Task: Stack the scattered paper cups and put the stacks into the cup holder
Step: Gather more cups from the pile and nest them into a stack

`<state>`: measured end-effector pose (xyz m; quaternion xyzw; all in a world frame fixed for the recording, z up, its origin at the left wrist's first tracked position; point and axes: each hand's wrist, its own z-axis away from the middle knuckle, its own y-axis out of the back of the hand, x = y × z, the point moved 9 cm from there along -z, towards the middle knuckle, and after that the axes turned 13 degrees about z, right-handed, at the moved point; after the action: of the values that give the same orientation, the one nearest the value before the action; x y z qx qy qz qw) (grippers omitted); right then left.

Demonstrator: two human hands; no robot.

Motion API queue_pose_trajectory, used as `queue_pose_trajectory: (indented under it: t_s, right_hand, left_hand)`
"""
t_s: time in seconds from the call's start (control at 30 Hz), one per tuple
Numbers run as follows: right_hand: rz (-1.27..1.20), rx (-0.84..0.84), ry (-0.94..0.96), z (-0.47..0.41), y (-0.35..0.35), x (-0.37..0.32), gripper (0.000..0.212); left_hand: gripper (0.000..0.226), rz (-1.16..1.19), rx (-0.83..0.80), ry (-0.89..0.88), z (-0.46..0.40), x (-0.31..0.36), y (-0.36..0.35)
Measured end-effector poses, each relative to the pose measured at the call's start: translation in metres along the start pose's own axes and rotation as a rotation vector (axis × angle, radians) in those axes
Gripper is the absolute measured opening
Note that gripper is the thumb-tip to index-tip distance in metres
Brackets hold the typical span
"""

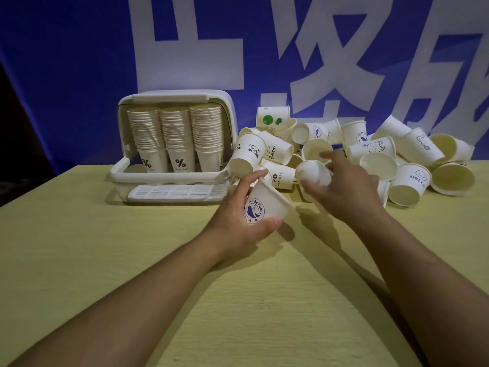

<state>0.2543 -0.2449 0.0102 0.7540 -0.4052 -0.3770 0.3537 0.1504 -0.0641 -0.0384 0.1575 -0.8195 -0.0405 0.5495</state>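
Two bare forearms enter from the lower corners of the frame and meet near its centre, above a yellow-green table (92,260).

Left hand (238,221): just left of centre, thumb and fingers curled round a whale cup (264,205), a white paper cup tilted with its base toward the upper left, printed with a blue whale and the words "Fell Be Funny".

Right hand (346,186): just right of centre, blurred; thumb and fingers close round a plain cup (313,172) lying with its base toward the camera, at the near edge of the heap.

Loose cups (383,154): a heap across the centre right of the frame, behind and beside the right hand, lying on their sides and tumbled over one another. Legible prints include a panda cup (246,154) at the heap's left end, a "HELLO" cup (408,184) on the right, and a green-dot cup (272,117) upside down at the back.

Cup holder (174,144): white box at centre left, lid raised, standing on the table well left of the heap. Inside, three stacks (176,136) of upside-down cups stand side by side, the lowest cups marked "%". A slotted tray (177,193) lies at its front.

Blue banner (66,62): fills the upper frame behind everything, with large white characters.
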Motion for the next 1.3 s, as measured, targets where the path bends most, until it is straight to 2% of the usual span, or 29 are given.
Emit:
queue_pose_trajectory:
  t_s: [0.07,0.1,0.23,0.3,0.4,0.5,0.63,0.7,0.73,0.8,1.0,1.1,1.23,1.3]
  right_hand:
    - [-0.381,0.129,-0.025,0.002,0.013,-0.002,0.077]
    - [-0.478,0.175,-0.014,0.004,0.018,-0.004,0.081]
    - [-0.601,0.249,0.089,0.011,0.025,-0.015,0.088]
    - [-0.64,0.248,0.15,0.014,0.023,-0.021,0.078]
    - [-0.681,0.176,0.223,0.019,0.015,-0.034,0.053]
    - [-0.794,0.125,0.176,0.021,0.008,-0.037,0.026]
    - [-0.97,0.105,0.079,0.023,-0.001,-0.036,0.016]
    - [-1.024,0.047,0.052,0.022,-0.006,-0.036,0.033]
    - [-1.026,0.01,0.046,0.022,-0.009,-0.036,0.043]
    - [-1.017,-0.043,0.067,0.022,-0.013,-0.04,0.049]
    - [-0.94,-0.05,0.13,0.027,-0.019,-0.053,0.027]
    - [-0.895,-0.066,0.15,0.027,-0.02,-0.054,0.017]
    - [-0.776,-0.128,0.225,0.032,-0.025,-0.061,0.022]
    - [-0.673,-0.138,0.248,0.035,-0.032,-0.063,0.024]
  left_hand:
    - [0.08,-0.001,-0.05,0.023,0.001,-0.001,-0.005]
    - [0.08,0.001,-0.074,0.027,0.002,-0.001,-0.007]
    - [0.082,0.03,-0.13,0.029,0.003,-0.002,-0.012]
    - [0.084,0.044,-0.145,0.029,0.004,-0.002,-0.014]
    - [0.095,0.04,-0.144,0.044,0.005,-0.002,-0.013]
    - [0.1,0.061,-0.124,0.038,0.005,0.001,-0.009]
    - [0.099,0.042,-0.102,0.006,0.006,0.007,-0.008]
    - [0.098,0.046,-0.088,0.0,0.006,0.007,-0.008]
    - [0.097,0.041,-0.075,-0.002,0.005,0.007,-0.007]
    - [0.096,0.019,-0.041,-0.015,0.004,0.007,-0.003]
    - [0.106,-0.023,0.108,-0.034,0.003,0.003,0.016]
    - [0.097,-0.027,0.205,-0.03,0.001,0.001,0.03]
    - [0.082,-0.169,0.273,-0.023,0.0,0.002,0.044]
    - [0.076,-0.158,0.349,-0.015,-0.002,0.001,0.054]
